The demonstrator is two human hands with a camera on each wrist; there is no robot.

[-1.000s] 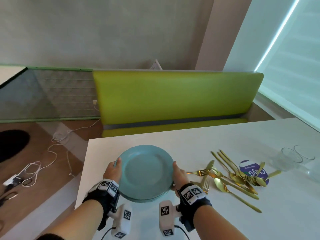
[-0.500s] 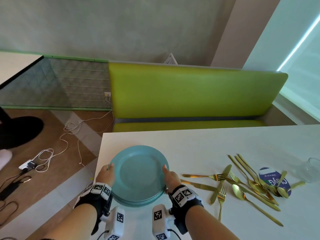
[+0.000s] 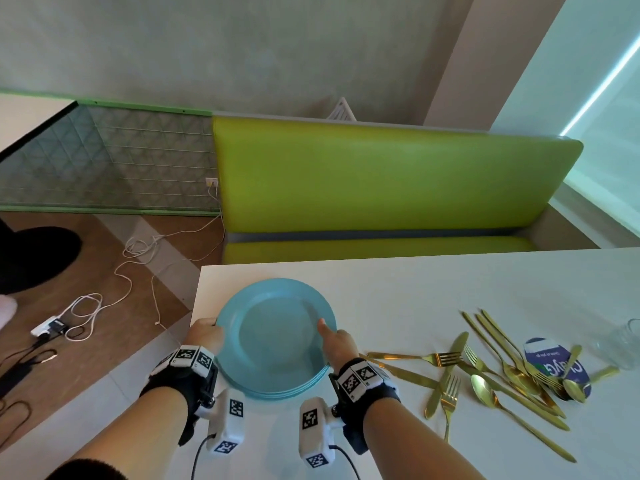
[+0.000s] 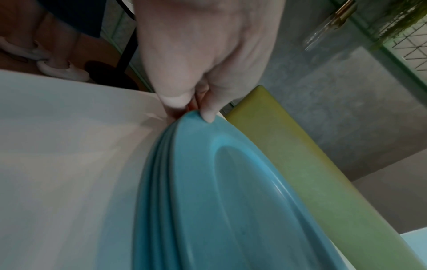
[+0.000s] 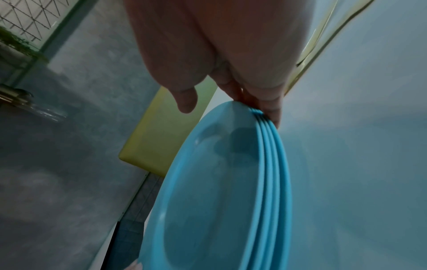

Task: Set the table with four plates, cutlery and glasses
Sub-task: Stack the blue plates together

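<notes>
A stack of several light-blue plates sits low over the left end of the white table; I cannot tell whether it touches the top. My left hand grips the left rim, thumb on top and fingers underneath the stack. My right hand holds the right rim with its fingers curled under the edges, the thumb lifted a little above the top plate. Gold forks, knives and spoons lie loose to the right. A clear glass stands at the right edge.
A round blue coaster lies under some of the cutlery. A green bench runs along the table's far side. The table's left edge is just beside the plates, with cables and a charger on the floor beyond.
Both hands have carried the plate stack leftward, closer to the table's left edge and away from the cutlery. The right thumb has lifted off the rim.
</notes>
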